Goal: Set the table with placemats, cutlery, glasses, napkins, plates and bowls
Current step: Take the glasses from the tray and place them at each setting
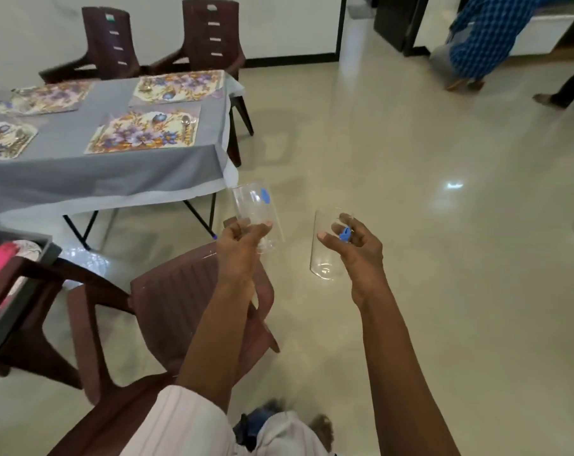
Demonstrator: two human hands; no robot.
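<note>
A person stands on the tiled floor [410, 225] beside a laid worktop [114, 166], carrying two drinking glasses, one in each hand. The left hand [243, 240] grips a clear glass [257, 205] low down, its fingers [236, 225] curled round the lower part, with the glass tilted. The right hand [356, 250] holds a second glass [325, 255] by its upper half, pinched between thumb and curled fingers. Each glass carries a small blue sticker [265, 195], the other [345, 233] showing between the right hand's fingers; any print on them is too small to read. Both glasses are in the air, well apart from the worktop.

The worktop is draped in grey cloth and carries four floral placemats: near right [144, 131], far right [180, 85], far left [45, 97], near left [2, 139]. A spoon [186, 122] lies on the near right one. Two brown plastic chairs [111, 41] [213, 31] stand at the far side and another chair [177, 301] is below the left arm. The cream floor is glossy. A person in a blue checked shirt [486, 34] is at the far right.
</note>
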